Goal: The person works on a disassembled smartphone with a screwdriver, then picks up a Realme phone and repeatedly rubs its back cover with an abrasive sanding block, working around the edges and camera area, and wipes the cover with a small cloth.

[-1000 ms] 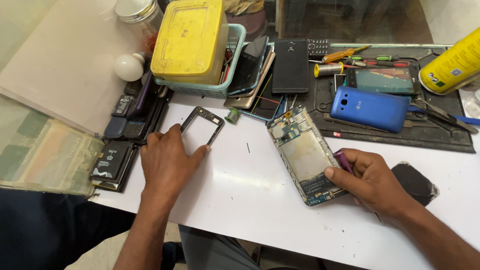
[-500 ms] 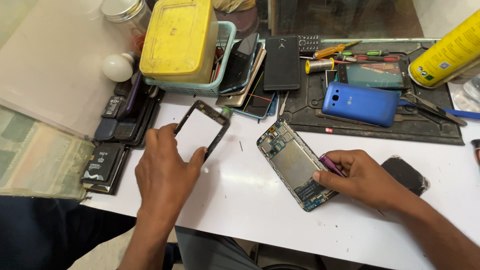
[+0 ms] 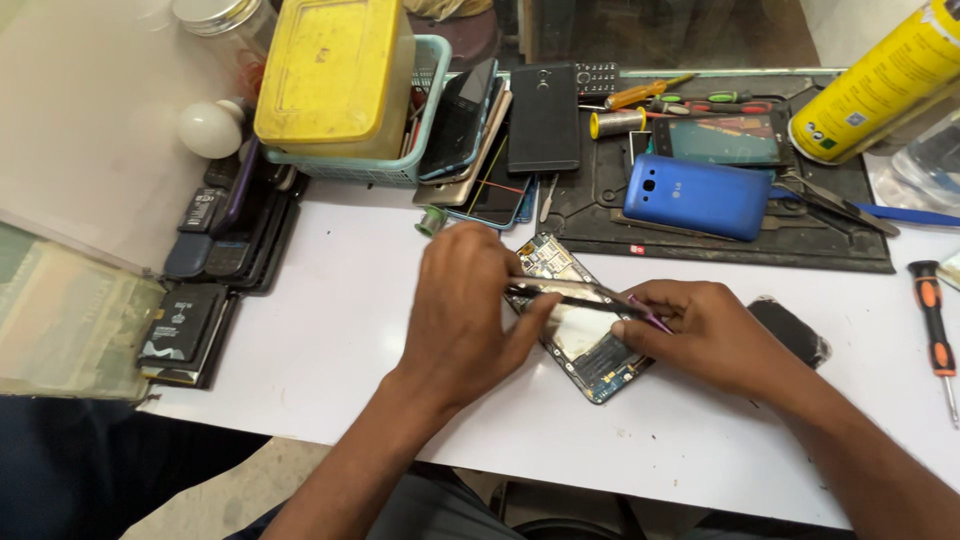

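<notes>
I see the thin black frame [image 3: 570,293] held edge-on just above the opened phone [image 3: 585,335] on the white table [image 3: 330,330], my left hand [image 3: 465,310] pinching its left end and my right hand [image 3: 705,330] closed on its right end along with a small purple tool [image 3: 655,316]. Behind them a black mat [image 3: 700,235] carries a blue phone [image 3: 697,196], a dark phone, screwdrivers and a small metal spool. Further left, a pale blue basket [image 3: 425,110] holds a yellow lidded box [image 3: 335,75], with several phones stacked against its side.
</notes>
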Tool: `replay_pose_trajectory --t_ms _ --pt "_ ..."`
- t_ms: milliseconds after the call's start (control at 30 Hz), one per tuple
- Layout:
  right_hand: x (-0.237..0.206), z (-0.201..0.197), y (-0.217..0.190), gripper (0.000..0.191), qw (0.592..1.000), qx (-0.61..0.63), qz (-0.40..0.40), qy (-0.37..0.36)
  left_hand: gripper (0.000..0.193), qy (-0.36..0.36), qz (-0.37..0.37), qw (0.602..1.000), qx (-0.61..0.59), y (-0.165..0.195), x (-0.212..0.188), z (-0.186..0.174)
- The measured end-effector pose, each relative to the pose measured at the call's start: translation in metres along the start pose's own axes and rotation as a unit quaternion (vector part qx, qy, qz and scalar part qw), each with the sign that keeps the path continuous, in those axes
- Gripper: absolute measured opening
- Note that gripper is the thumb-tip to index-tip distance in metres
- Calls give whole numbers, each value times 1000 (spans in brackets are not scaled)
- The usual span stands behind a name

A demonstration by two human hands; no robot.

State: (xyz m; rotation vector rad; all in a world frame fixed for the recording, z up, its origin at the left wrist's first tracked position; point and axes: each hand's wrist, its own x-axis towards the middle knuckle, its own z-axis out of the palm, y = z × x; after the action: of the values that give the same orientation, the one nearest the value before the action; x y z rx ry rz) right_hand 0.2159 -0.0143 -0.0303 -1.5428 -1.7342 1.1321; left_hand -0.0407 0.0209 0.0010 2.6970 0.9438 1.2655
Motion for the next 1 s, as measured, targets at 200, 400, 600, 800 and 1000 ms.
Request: replay_pose_trajectory --t_ms 200,400,600,800,1000 --pt "0 -9 1 44 959 155 233 -38 34 0 82 996 -20 0 -1 26" --pt "3 -10 -6 44 961 158 226 -37 27 20 148 989 3 -8 -1 40" --pt "2 -9 -6 44 956 185 226 -35 23 -63 142 988 0 -19 5 42" --pt "1 -7 -6 42 967 121 225 -27 31 -171 123 977 26 -17 -11 23" --pt "2 -5 -10 39 966 95 242 -14 58 -62 -29 997 -27 -2 -26 1"
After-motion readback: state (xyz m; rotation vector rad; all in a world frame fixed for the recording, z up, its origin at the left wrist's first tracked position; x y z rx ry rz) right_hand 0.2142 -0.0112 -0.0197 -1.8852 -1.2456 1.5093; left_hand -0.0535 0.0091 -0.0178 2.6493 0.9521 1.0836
